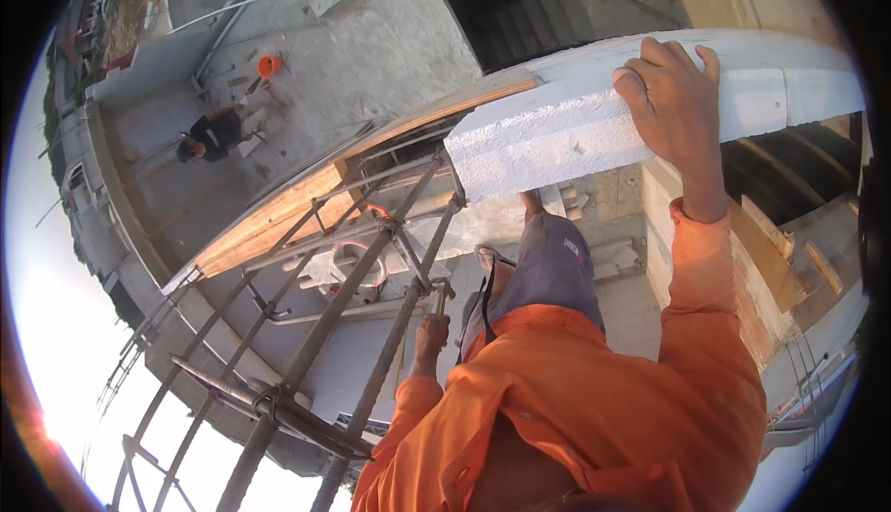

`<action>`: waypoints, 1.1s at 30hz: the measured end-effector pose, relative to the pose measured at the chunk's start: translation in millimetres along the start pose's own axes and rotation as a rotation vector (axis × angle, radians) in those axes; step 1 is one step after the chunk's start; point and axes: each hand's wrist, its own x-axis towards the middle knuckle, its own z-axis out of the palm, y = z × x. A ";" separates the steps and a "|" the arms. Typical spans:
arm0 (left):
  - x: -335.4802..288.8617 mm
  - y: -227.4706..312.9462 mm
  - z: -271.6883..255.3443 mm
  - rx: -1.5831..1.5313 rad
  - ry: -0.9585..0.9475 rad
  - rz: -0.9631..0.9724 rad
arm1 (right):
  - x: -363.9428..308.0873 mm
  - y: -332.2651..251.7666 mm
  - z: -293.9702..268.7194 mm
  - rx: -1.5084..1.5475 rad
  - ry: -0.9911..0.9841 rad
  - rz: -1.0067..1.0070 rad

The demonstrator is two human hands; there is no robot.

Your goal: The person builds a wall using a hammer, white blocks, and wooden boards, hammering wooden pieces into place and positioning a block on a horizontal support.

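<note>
My right hand (676,108) curls its fingers over the upper edge of a long white foam block (548,145) that spans the right side at chest height. The block's near end abuts the upright rebar cage (376,247). Lower down, my left hand (430,336) is closed round the handle of what looks like a hammer (442,297). Its metal head sits right beside a ribbed bar of the cage. Part of the handle is hidden in my fist.
Timber boards (274,220) run behind the cage. On the lower concrete floor (371,48), a person in dark clothing (218,134) is near an orange bucket (269,66). A dark opening with stairs (520,15) lies beyond the block. Wooden formwork (775,252) stands to the right.
</note>
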 end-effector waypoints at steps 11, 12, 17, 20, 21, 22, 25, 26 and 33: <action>13.6 -47.8 19.7 -0.115 0.051 0.025 | -20.3 21.2 15.1 -0.122 0.233 -0.091; 16.6 -51.9 22.2 -0.122 0.041 0.021 | -22.3 23.2 14.1 -0.168 0.203 -0.074; 62.2 -97.7 39.7 -0.042 0.144 0.137 | -24.4 16.0 2.7 0.148 0.436 -0.091; 134.1 -162.9 66.6 0.264 0.273 0.452 | -30.8 -9.3 -11.6 0.169 0.689 -0.126; 148.1 -181.6 76.6 0.278 0.283 0.530 | -41.1 -18.1 -11.2 0.102 0.770 -0.126; 150.1 -181.2 76.4 0.237 0.259 0.558 | -57.3 -22.9 -7.6 0.167 0.730 -0.074; 139.9 -182.4 65.2 0.084 0.177 0.598 | -111.7 -54.0 18.9 0.447 0.666 0.083; 135.1 -183.5 60.6 0.050 0.168 0.606 | -125.9 -69.5 29.1 0.594 0.679 0.130; 119.8 -197.3 37.5 -0.091 0.131 0.650 | -161.9 -83.2 147.9 0.943 -0.084 0.850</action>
